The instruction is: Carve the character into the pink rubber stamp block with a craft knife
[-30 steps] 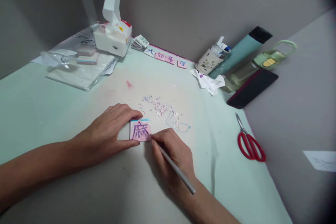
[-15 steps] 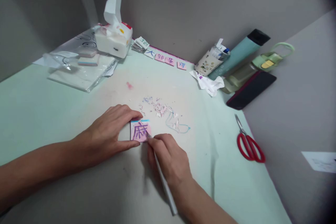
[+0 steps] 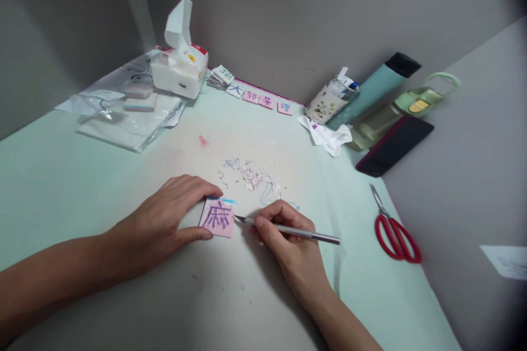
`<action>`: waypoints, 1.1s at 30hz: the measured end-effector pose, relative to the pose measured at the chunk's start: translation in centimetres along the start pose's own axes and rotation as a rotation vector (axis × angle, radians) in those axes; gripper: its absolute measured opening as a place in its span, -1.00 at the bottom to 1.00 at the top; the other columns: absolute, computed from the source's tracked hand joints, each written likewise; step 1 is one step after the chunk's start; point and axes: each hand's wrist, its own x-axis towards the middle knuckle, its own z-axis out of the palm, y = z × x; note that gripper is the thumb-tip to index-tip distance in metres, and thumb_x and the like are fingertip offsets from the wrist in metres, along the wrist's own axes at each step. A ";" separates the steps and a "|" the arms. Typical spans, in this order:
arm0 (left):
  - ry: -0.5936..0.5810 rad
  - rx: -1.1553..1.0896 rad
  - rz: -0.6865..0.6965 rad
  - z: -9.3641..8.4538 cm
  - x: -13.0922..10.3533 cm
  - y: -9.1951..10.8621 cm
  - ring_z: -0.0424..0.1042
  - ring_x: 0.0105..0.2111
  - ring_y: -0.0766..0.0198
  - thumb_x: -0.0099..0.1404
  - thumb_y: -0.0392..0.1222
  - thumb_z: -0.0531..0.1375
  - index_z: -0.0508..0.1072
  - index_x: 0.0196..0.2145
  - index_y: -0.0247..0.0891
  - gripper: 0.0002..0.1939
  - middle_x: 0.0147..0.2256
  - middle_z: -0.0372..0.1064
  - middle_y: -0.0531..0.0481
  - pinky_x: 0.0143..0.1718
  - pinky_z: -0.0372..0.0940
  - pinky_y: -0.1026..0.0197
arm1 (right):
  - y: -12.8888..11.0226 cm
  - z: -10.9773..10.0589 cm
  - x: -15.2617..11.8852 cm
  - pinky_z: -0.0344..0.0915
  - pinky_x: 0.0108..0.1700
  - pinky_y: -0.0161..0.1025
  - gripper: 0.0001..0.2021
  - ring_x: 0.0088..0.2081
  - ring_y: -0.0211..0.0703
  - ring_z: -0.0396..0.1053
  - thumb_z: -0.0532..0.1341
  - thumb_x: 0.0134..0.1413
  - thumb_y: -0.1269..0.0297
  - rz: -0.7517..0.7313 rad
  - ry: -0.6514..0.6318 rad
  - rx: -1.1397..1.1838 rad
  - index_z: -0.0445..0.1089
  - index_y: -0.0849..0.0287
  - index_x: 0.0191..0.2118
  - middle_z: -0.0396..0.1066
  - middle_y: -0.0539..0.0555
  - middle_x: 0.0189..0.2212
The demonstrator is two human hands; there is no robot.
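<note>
The pink carved rubber stamp block (image 3: 218, 218) lies flat on the table (image 3: 61, 175), pinched between the left hand's (image 3: 164, 219) thumb and fingers. Right of the block, the right hand (image 3: 284, 236) grips a carving knife (image 3: 288, 228), tip at the block's edge. Shavings (image 3: 247, 173) lie just beyond the block; red scissors (image 3: 395, 227) lie well right.

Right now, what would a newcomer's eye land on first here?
The pink carved block with its purple character, near the middle of the mint table, pinned by the left hand. The right hand holds a thin silver knife, its tip at the block's right edge. Red scissors lie at right.
</note>
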 end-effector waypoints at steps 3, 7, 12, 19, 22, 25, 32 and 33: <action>0.012 0.002 0.012 0.0 -0.1 0.0 0.39 0.13 -0.05 0.46 0.10 0.28 0.34 0.18 0.00 -0.57 0.10 0.46 -0.02 0.15 0.26 0.00 | -0.1 0.3 0.0 0.21 -0.44 -0.33 -0.83 -0.50 -0.24 0.33 0.31 0.10 0.22 0.008 -0.022 0.008 0.46 0.16 -0.45 0.51 0.01 -0.56; 0.009 0.011 0.008 -0.1 0.0 0.1 0.40 0.14 -0.04 0.47 0.10 0.26 0.34 0.19 -0.03 -0.57 0.10 0.46 -0.04 0.16 0.26 -0.01 | -0.3 0.5 0.1 0.23 -0.43 -0.33 -0.83 -0.51 -0.25 0.34 0.31 0.09 0.23 0.040 -0.028 0.023 0.47 0.15 -0.46 0.52 0.01 -0.56; 0.007 0.009 0.008 0.0 -0.1 0.1 0.39 0.14 -0.01 0.47 0.09 0.26 0.33 0.19 -0.02 -0.58 0.11 0.45 -0.02 0.16 0.24 0.02 | -0.4 0.7 0.1 0.23 -0.42 -0.34 -0.84 -0.50 -0.25 0.35 0.30 0.09 0.25 0.064 -0.022 0.028 0.46 0.14 -0.48 0.49 -0.02 -0.57; 0.016 0.011 0.022 0.1 -0.1 -0.2 0.39 0.14 0.01 0.46 0.06 0.28 0.32 0.20 -0.01 -0.57 0.12 0.44 0.01 0.17 0.23 0.04 | -0.3 0.8 0.3 0.19 -0.42 -0.33 -0.84 -0.50 -0.26 0.30 0.31 0.10 0.24 0.070 -0.023 0.035 0.48 0.14 -0.47 0.48 -0.03 -0.57; 0.010 0.016 0.016 0.1 -0.1 -0.2 0.37 0.15 0.00 0.45 0.07 0.30 0.32 0.20 0.00 -0.55 0.12 0.44 0.01 0.17 0.22 0.04 | -0.2 0.8 0.2 0.18 -0.42 -0.32 -0.83 -0.50 -0.27 0.30 0.32 0.11 0.23 0.077 -0.033 0.049 0.49 0.14 -0.46 0.50 -0.02 -0.55; 0.012 0.011 0.011 0.2 -0.1 -0.3 0.37 0.15 -0.01 0.44 0.06 0.30 0.32 0.20 0.01 -0.55 0.12 0.44 0.01 0.16 0.23 0.04 | -0.2 0.8 0.2 0.20 -0.39 -0.31 -0.83 -0.49 -0.26 0.31 0.33 0.12 0.22 0.088 -0.046 0.067 0.50 0.14 -0.45 0.52 -0.01 -0.54; 0.017 0.020 0.006 0.2 -0.1 -0.3 0.38 0.14 0.00 0.42 0.08 0.32 0.33 0.19 0.01 -0.53 0.11 0.45 0.03 0.16 0.24 0.04 | -0.3 0.8 0.4 0.21 -0.36 -0.31 -0.82 -0.45 -0.25 0.34 0.35 0.14 0.19 0.121 -0.061 0.102 0.50 0.15 -0.42 0.58 0.02 -0.49; 0.019 0.021 0.006 0.2 -0.1 -0.3 0.39 0.14 -0.01 0.42 0.08 0.32 0.33 0.19 0.01 -0.53 0.11 0.45 0.03 0.16 0.24 0.04 | -0.3 0.8 0.4 0.22 -0.36 -0.31 -0.82 -0.45 -0.25 0.35 0.35 0.14 0.19 0.128 -0.062 0.104 0.50 0.15 -0.42 0.59 0.02 -0.49</action>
